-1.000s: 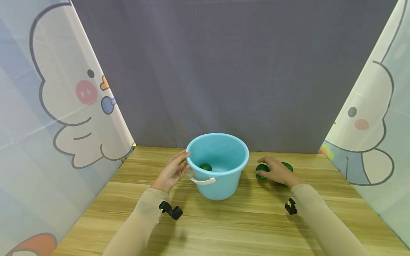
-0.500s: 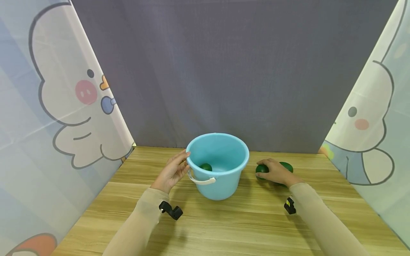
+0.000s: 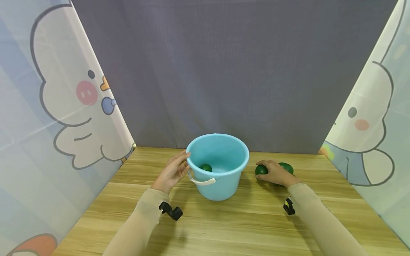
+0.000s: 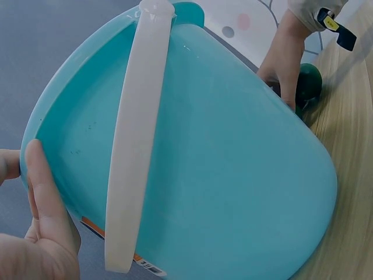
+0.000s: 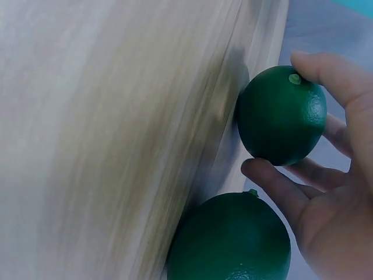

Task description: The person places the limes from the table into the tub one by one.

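Note:
A light blue bucket (image 3: pixel 221 188) with a white handle (image 3: pixel 204 182) stands upright on the wooden table. My left hand (image 3: pixel 173 173) pinches its rim at the left, thumb outside and fingers at the lip, as the left wrist view shows. Inside the bucket lies a green lime (image 3: pixel 206 167). To the right, my right hand (image 3: pixel 276 173) holds another lime (image 5: pixel 281 115), thumb and fingers on opposite sides, close over the tabletop. A further lime (image 5: pixel 230 240) lies right beside that hand; in the head view it is partly hidden behind the hand.
The wooden table (image 3: pixel 221 227) ends at a grey curtain (image 3: pixel 217 78) behind the bucket. Cartoon-printed cloths (image 3: pixel 73 117) hang at both sides. Black camera mounts (image 3: pixel 171 211) sit on both wrists.
The right hand has lowered slightly and its fingers have closed around the lime, which has shifted a little. The left hand stays on the bucket rim.

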Motion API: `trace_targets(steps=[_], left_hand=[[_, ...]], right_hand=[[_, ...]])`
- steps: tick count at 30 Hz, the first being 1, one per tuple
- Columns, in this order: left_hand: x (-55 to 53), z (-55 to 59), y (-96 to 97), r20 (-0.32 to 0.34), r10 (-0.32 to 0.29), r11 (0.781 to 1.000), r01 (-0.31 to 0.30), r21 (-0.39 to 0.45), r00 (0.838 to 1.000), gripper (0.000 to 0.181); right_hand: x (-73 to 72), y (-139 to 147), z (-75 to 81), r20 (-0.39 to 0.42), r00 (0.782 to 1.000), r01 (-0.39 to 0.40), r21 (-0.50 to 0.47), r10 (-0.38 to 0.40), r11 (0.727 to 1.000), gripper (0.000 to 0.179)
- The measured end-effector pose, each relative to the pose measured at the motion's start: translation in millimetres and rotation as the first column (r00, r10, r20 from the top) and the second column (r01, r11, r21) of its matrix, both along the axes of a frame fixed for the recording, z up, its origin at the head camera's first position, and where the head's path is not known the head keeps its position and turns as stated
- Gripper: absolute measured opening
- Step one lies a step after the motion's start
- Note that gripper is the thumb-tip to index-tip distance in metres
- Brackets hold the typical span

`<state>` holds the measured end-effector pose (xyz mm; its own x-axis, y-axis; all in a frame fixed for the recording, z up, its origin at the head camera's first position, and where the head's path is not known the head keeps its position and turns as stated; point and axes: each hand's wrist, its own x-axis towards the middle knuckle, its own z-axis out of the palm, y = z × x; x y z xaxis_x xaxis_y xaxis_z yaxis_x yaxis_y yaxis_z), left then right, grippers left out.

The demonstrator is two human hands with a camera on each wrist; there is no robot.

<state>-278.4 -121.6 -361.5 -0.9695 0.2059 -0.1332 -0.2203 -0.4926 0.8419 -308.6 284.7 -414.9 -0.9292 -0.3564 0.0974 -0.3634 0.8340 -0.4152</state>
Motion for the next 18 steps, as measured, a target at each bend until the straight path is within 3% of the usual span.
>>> trace_targets(steps=[18], left_hand=[[-0.8, -1.0, 0.0, 0.006, 0.014, 1.0, -0.014, -0.004, 1.0, 0.052]], right_hand=[[-2.2, 1.6, -4.4, -0.014, 1.0, -0.015, 0.008, 0.015, 1.0, 0.056]])
